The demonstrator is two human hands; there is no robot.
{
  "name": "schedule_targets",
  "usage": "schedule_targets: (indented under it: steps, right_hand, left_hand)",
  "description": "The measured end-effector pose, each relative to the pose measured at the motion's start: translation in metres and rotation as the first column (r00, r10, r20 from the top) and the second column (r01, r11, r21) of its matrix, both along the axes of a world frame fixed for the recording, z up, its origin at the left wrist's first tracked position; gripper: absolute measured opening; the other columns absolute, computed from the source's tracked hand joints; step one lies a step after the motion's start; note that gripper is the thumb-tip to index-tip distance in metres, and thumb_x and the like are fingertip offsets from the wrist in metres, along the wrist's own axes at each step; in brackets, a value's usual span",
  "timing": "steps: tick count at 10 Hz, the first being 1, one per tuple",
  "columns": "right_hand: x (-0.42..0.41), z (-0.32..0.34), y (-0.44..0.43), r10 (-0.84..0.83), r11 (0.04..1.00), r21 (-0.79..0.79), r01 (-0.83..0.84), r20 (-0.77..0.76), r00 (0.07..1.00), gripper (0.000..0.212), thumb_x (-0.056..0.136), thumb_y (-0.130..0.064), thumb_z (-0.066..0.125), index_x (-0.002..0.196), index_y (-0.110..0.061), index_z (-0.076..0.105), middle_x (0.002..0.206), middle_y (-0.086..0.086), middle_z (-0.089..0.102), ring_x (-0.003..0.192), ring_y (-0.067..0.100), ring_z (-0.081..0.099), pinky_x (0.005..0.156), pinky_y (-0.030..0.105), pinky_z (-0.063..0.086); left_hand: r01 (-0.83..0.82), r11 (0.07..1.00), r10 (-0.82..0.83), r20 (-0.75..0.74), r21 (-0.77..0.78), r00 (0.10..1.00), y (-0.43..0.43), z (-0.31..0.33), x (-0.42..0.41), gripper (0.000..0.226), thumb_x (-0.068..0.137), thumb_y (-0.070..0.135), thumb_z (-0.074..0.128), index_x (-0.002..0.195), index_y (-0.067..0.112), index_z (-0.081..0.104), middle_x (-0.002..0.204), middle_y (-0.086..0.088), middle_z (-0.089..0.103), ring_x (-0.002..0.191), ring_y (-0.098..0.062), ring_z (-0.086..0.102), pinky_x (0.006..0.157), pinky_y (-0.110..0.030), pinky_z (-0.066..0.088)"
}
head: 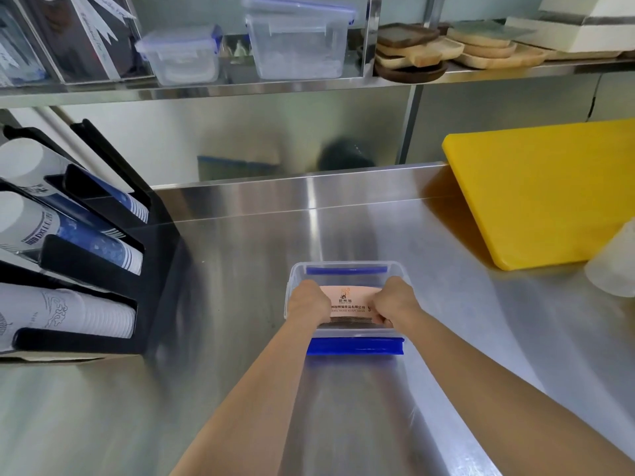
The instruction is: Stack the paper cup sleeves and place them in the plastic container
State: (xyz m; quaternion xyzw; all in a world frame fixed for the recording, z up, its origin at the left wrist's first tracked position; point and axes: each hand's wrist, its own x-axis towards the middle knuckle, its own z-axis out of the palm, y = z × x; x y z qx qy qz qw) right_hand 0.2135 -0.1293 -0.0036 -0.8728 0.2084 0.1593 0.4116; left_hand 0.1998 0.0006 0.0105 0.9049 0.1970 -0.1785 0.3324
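A clear plastic container with blue clasps sits on the steel counter, mid-frame. Inside its opening is a flat stack of pale pink paper cup sleeves with dark print on top. My left hand grips the stack's left end and my right hand grips its right end, both reaching into the container. The lower edges of the sleeves show as dark layered lines through the near wall. The container's bottom is hidden by the stack.
A black cup dispenser with paper cups stands at the left. A yellow cutting board leans at the right, with a translucent tub beside it. The shelf above holds clear lidded boxes and wooden trays.
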Motion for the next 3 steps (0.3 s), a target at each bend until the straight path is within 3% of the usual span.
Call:
schedule_targets:
  steps: [1, 2, 3]
  right_hand:
    - [-0.004, 0.005, -0.002, -0.018, 1.000, -0.013, 0.019, 0.065, 0.998, 0.011, 0.089, -0.011, 0.052, 0.099, -0.008, 0.052, 0.079, 0.006, 0.061, 0.055, 0.019, 0.062, 0.042, 0.022, 0.047]
    - [-0.004, 0.026, -0.009, 0.013, 0.999, -0.037, -0.008, 0.147, 0.989, 0.006, 0.085, -0.013, 0.055, 0.088, -0.008, 0.053, 0.079, 0.012, 0.064, 0.058, 0.024, 0.061, 0.043, 0.026, 0.047]
    - [-0.011, 0.058, -0.018, 0.076, 0.997, 0.005, -0.078, 0.166, 0.983, 0.019, 0.088, -0.020, 0.058, 0.073, -0.011, 0.051, 0.068, 0.006, 0.057, 0.049, 0.015, 0.049, 0.041, 0.022, 0.038]
  left_hand:
    - [0.001, 1.000, -0.001, -0.007, -0.002, 1.000, 0.003, 0.007, -0.003, 0.029, 0.081, -0.002, 0.046, 0.110, -0.001, 0.053, 0.099, -0.016, 0.066, 0.099, -0.030, 0.062, 0.071, -0.031, 0.045]
    - [0.037, 0.994, -0.044, 0.077, 0.099, 0.996, 0.008, 0.023, -0.006, 0.029, 0.083, 0.007, 0.046, 0.112, 0.003, 0.050, 0.088, -0.010, 0.062, 0.088, -0.028, 0.060, 0.067, -0.032, 0.044]
    - [0.061, 0.973, -0.105, 0.191, 0.224, 0.976, 0.013, 0.046, -0.007, 0.029, 0.085, 0.019, 0.050, 0.112, 0.007, 0.049, 0.109, -0.011, 0.063, 0.092, -0.029, 0.059, 0.075, -0.037, 0.047]
